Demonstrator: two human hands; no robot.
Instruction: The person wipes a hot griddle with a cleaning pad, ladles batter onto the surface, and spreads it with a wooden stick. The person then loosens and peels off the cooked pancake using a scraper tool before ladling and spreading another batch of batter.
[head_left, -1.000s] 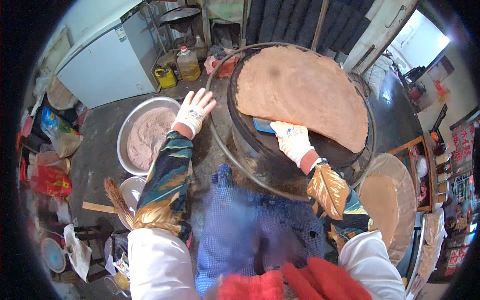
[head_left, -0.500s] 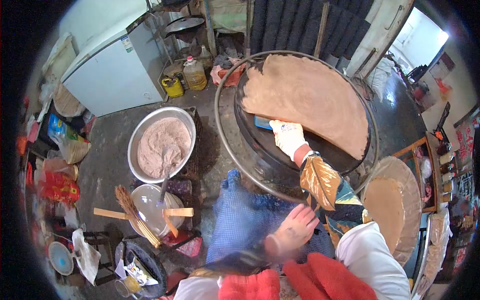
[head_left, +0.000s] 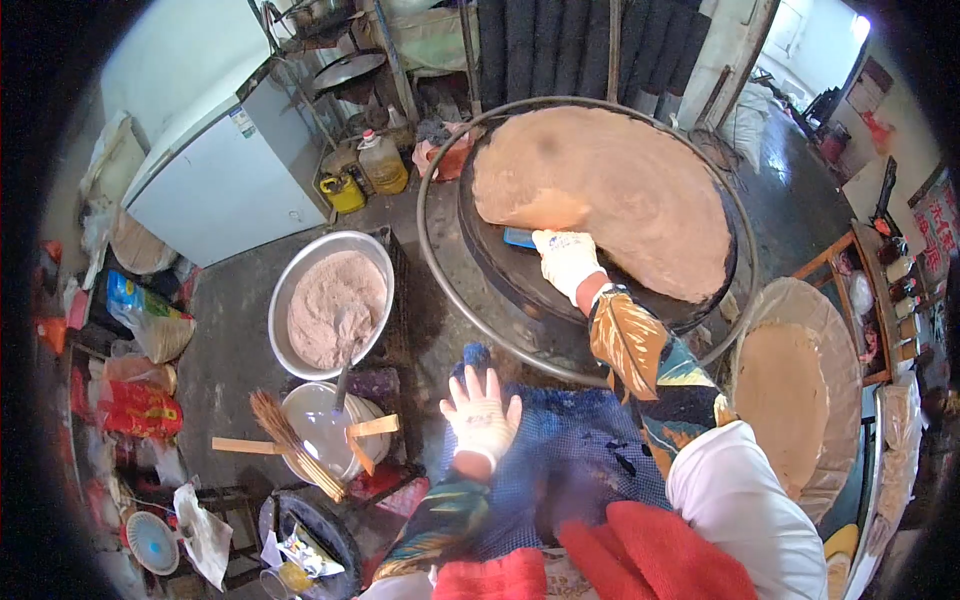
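A large thin brown pancake (head_left: 620, 180) covers most of a round black griddle (head_left: 500, 262), its near edge curved in and partly lifted. My right hand (head_left: 568, 262), in a pale glove, is closed round a blue scraper (head_left: 519, 237) at that near edge. My left hand (head_left: 483, 412), also gloved, hangs over the blue apron (head_left: 590, 430) with its fingers spread and nothing in it. A metal ring (head_left: 437, 270) surrounds the griddle.
To the left stand a metal basin (head_left: 283, 335) of pinkish-brown batter and a white bucket (head_left: 320, 425) with a straw brush (head_left: 285, 430) and wooden sticks across it. At the right, a lined round basket (head_left: 845, 375) holds flat brown sheets. Oil bottles (head_left: 382, 163) stand behind.
My left hand has moved back from near the basin to over the apron, its fingers spread again. The pancake's near left edge has lifted and folded a little. My right hand keeps the scraper.
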